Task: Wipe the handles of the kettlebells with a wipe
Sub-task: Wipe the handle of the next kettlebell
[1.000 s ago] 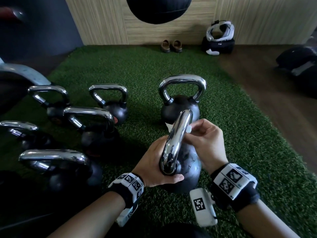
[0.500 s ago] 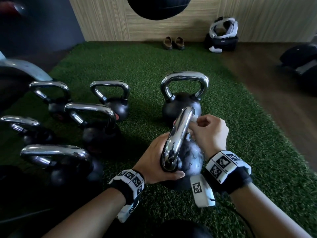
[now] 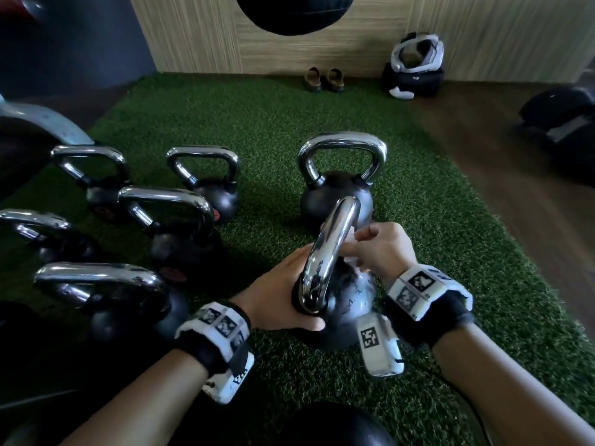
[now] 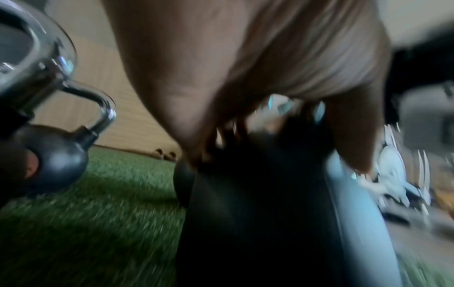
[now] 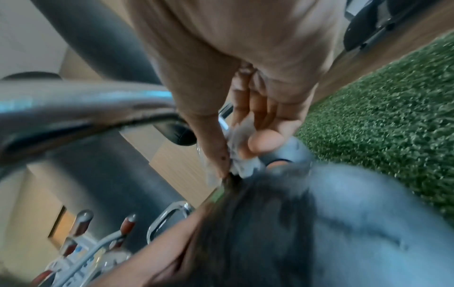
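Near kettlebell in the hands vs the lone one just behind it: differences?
The near black kettlebell has its chrome handle edge-on to the head camera; the far black kettlebell shows its handle as an open loop. Left hand and right hand, holding the white wipe, touch the near one; the far one stands untouched. Both rest on green turf.

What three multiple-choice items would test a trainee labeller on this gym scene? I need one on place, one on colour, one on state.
1. Where does the pair of shoes stand?
A. by the wood wall
B. among the kettlebells
C. on the black bag

2. What colour is the floor mat?
A. blue
B. green
C. red

3. What does the right hand hold?
A. nothing
B. a shoe
C. a white wipe

Answers: 1 A, they sit at the mat's far edge under the wall. 2 B, it is green turf. 3 C, the fingers pinch the wipe beside the chrome handle, while the left hand grips the kettlebell.
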Demonstrator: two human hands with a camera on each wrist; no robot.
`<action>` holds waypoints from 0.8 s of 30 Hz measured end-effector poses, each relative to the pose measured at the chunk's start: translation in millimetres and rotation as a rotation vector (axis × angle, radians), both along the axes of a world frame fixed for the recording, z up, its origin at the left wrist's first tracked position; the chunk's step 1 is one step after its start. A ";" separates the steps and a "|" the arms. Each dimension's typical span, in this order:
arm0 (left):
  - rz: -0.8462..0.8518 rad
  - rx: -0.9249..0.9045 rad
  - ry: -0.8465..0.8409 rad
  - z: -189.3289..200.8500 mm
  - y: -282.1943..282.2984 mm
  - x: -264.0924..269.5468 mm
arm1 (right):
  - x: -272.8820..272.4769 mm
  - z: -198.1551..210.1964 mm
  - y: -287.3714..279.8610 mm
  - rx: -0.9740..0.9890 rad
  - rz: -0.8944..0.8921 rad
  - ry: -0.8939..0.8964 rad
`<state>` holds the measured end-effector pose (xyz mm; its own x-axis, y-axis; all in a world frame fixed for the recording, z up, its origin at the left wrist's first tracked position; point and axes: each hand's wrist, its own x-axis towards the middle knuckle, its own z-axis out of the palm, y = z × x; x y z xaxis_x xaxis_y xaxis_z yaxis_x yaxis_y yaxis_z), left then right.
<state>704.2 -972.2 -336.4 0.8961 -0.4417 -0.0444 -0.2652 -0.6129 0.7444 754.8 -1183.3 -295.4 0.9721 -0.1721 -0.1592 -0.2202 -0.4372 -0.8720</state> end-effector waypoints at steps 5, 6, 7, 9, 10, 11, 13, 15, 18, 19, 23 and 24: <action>0.084 -0.384 0.368 66.1 14.9 -6.9 | 2.7 32.4 -28.7 -0.169 0.027 -0.363; 0.101 -0.389 0.298 78.7 12.0 -10.9 | 5.3 41.2 -28.5 -0.164 0.039 -0.417; 0.096 -0.347 0.207 89.0 7.6 -15.8 | 9.2 48.4 -26.6 -0.169 0.082 -0.452; 0.060 -0.159 -0.020 104.5 -3.8 -26.8 | 15.4 62.9 -16.5 -0.243 0.261 -0.468; 0.053 -0.025 -0.156 110.1 -11.7 -32.3 | 16.6 70.4 -12.3 -0.302 0.364 -0.460; 0.067 0.102 -0.289 112.5 -19.0 -36.3 | 16.8 76.9 -9.6 -0.367 0.456 -0.451; 0.114 0.207 -0.409 114.0 -30.6 -40.8 | 16.9 86.0 -9.5 -0.490 0.597 -0.435; 0.138 0.212 -0.396 114.7 -35.2 -40.4 | 16.7 86.6 -13.5 -0.542 0.678 -0.453; 0.110 0.241 -0.330 117.5 -35.0 -37.8 | 17.8 80.0 -18.2 -0.559 0.694 -0.552; 0.089 0.260 -0.319 120.1 -34.8 -37.8 | 18.1 78.9 -19.8 -0.556 0.694 -0.565; -0.010 0.334 -0.272 127.0 -27.3 -30.8 | 13.0 73.7 -26.7 -0.535 0.651 -0.603; -0.032 0.350 -0.261 128.5 -24.0 -26.9 | 11.5 71.3 -29.9 -0.533 0.637 -0.619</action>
